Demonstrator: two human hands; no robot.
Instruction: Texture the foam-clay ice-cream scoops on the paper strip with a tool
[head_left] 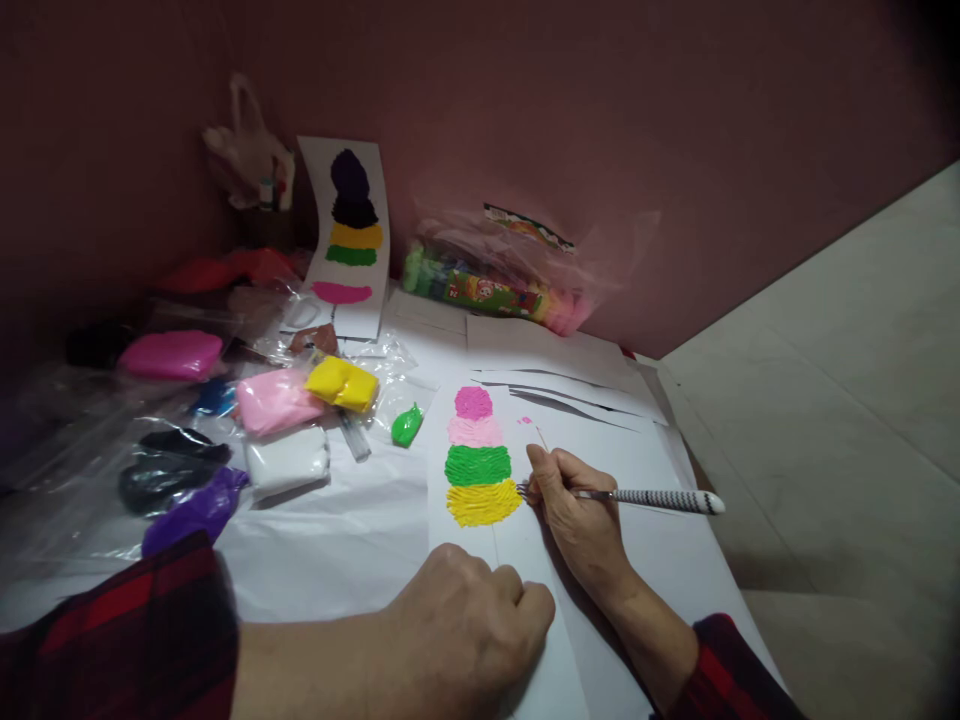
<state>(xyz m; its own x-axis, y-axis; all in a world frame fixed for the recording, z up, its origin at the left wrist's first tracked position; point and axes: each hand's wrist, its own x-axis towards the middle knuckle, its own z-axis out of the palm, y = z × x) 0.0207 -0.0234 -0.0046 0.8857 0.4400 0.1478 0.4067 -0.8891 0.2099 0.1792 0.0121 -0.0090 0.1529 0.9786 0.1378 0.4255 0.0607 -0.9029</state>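
Note:
My right hand (577,510) grips a fork (645,498) with a patterned black-and-white handle. The tines touch the right edge of a ridged yellow clay band (480,504) on white paper (465,570). A thin pointed stick (543,440) also sticks up from these fingers. Above the yellow, a green band (478,465), a light pink band (475,432) and a darker pink blob (474,402) are stacked, all textured with lines. Below the bands, my left hand (469,630) rests closed on the paper, its fingers curled under; whatever they may hold is hidden.
Bagged clay lies at left, including yellow (342,384), pink (277,400), white (289,462) and purple (196,510) lumps. A green piece (407,425) sits nearer the paper. Against the wall stand a painted card (319,230) and a clay pack (495,290).

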